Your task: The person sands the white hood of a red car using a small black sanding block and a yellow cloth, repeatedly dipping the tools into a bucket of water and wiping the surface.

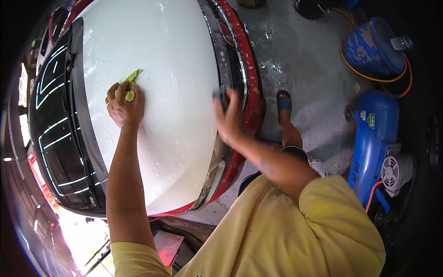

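Two hands, left hand [125, 104] and right hand [227, 115]: both bare, reaching forward over the front of a car.
Left grip: fingers curled down around a bunched yellow-green cloth [130, 94], one corner poking out beyond the fingertips.
Cloth position: on the windscreen side of the white hood [177, 51], under the left fingers.
Right grip: thumb and fingers closed about a small dark object [221, 96]; exact kind impossible to tell, with hand and object blurred.
Right-hand position: over the front edge of the hood, beside the dark front trim [222, 55]; cannot tell whether touching.
Hood surface: wet, dotted with droplets, glossy in streaks.
Windscreen [53, 138]: dark, to the left of the hood, crossed by bright strip reflections.
Bumper [251, 64]: red, curving along the front, flecked with pale spots.
Clothing: yellow shirt [258, 231], short-sleeved, filling the lower part of the view.
Footwear: dark sandal [283, 98] on a foot, to the right of the bumper.
Floor [318, 87]: grey, wet, shining in patches.
Right side: blue round vessel [364, 48] with worn paint, clear bottle [401, 43] on top; orange hose [408, 76] curving around; blue tank [376, 124] nearer, beside a grey fan housing [392, 171].
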`<action>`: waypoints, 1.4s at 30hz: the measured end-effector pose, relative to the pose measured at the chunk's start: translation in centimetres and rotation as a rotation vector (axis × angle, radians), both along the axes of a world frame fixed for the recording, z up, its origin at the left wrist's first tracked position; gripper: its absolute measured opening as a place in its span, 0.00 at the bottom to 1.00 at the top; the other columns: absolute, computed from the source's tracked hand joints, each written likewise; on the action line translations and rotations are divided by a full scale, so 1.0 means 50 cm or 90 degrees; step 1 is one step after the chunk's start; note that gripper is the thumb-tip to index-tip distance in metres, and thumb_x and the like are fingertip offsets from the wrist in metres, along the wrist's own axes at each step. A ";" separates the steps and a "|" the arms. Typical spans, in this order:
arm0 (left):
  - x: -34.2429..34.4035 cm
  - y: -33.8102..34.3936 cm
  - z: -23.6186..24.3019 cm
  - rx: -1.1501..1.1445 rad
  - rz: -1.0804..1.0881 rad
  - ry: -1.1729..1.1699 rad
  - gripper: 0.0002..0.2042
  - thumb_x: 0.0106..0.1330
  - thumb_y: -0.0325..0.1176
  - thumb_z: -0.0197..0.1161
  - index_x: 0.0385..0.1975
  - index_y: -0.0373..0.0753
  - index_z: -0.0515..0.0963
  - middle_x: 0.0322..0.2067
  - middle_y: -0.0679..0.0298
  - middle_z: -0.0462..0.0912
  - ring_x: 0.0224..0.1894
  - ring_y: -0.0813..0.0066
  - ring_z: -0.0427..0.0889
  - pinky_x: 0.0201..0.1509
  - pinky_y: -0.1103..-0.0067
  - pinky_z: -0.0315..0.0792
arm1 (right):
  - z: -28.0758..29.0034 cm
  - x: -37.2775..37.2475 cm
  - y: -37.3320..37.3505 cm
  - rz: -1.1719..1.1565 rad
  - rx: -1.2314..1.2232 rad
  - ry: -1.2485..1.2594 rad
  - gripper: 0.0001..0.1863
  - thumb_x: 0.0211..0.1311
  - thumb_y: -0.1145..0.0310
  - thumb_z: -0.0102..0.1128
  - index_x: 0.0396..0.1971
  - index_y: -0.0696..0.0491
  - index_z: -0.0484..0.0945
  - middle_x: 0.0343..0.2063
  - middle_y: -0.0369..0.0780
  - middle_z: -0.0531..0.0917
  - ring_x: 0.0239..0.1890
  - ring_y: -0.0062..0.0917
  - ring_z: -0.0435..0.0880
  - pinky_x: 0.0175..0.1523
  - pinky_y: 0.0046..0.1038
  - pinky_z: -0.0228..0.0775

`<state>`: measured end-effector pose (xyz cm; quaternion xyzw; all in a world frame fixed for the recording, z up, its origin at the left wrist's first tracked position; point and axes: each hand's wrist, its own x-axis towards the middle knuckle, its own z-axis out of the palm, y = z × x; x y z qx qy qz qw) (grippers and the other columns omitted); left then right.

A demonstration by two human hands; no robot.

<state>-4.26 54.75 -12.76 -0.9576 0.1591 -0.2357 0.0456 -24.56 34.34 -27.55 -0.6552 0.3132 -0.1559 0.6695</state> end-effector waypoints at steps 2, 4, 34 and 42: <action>-0.004 0.014 -0.002 0.008 0.002 0.001 0.15 0.66 0.46 0.74 0.49 0.50 0.91 0.59 0.61 0.84 0.58 0.52 0.86 0.60 0.60 0.83 | 0.031 -0.141 0.044 0.098 -0.206 -0.098 0.32 0.74 0.63 0.71 0.71 0.60 0.71 0.59 0.55 0.81 0.61 0.50 0.81 0.69 0.51 0.71; -0.010 0.021 0.001 0.004 0.013 0.008 0.14 0.67 0.46 0.73 0.49 0.50 0.91 0.59 0.61 0.84 0.58 0.51 0.86 0.61 0.60 0.82 | 0.024 -0.096 0.023 0.113 -0.197 -0.047 0.34 0.74 0.62 0.71 0.72 0.59 0.70 0.60 0.55 0.82 0.63 0.50 0.80 0.71 0.50 0.69; -0.033 -0.001 0.040 -0.029 -0.012 0.072 0.18 0.58 0.34 0.75 0.49 0.41 0.90 0.60 0.48 0.81 0.62 0.45 0.80 0.64 0.55 0.78 | 0.017 0.324 -0.256 0.295 -0.328 -0.098 0.33 0.77 0.64 0.68 0.75 0.59 0.69 0.63 0.53 0.82 0.69 0.50 0.78 0.75 0.48 0.69; -0.014 -0.016 0.031 -0.033 -0.034 0.083 0.19 0.57 0.31 0.73 0.50 0.39 0.89 0.61 0.47 0.80 0.62 0.43 0.81 0.63 0.54 0.78 | 0.052 0.674 -0.346 0.210 -0.398 -0.129 0.28 0.75 0.55 0.68 0.69 0.52 0.80 0.58 0.48 0.84 0.63 0.48 0.80 0.70 0.47 0.72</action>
